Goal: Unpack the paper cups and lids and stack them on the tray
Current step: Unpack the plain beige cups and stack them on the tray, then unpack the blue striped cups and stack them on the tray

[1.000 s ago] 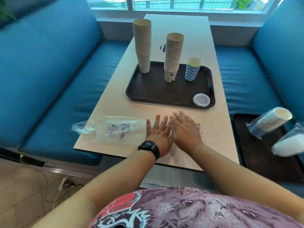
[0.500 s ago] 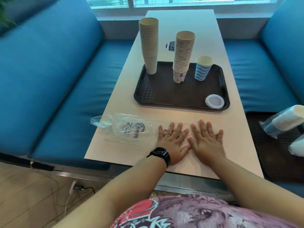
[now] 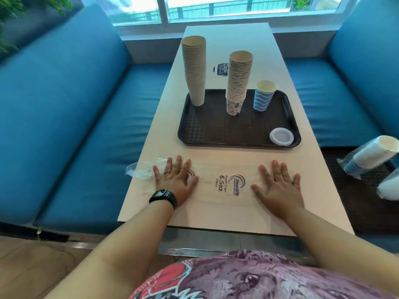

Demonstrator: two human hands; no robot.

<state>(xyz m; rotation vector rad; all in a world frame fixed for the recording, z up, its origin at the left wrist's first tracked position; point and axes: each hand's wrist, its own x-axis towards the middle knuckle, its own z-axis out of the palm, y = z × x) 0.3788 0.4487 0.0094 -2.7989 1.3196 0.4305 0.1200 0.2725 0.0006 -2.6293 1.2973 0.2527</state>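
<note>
Two hands lie palm-down with fingers spread straight on a clear plastic sleeve (image 3: 224, 186) flattened on the pale table (image 3: 226, 42); left hand (image 3: 176, 180), black digital watch (image 3: 162, 196) on its wrist, presses the crinkled left end; right hand (image 3: 278, 186) presses the right end; neither grips anything. Sleeve print between them reads "Paper Cups 6.5oz 50pcs" beside a swirl logo. Dark rectangular textured tray (image 3: 237, 143) sits just beyond; on it a tall stack of plain kraft cups (image 3: 194, 70) at far left, a patterned cup stack (image 3: 237, 80) in the middle, a short blue wavy-striped cup stack (image 3: 263, 96) to the right, a round white lid (image 3: 281, 136) in the near right corner. Round sticker (image 3: 220, 69) on the table behind the stacks, text unclear. Wrapped cups (image 3: 371, 157) lie tilted on the blue bench (image 3: 323, 104) at right.
</note>
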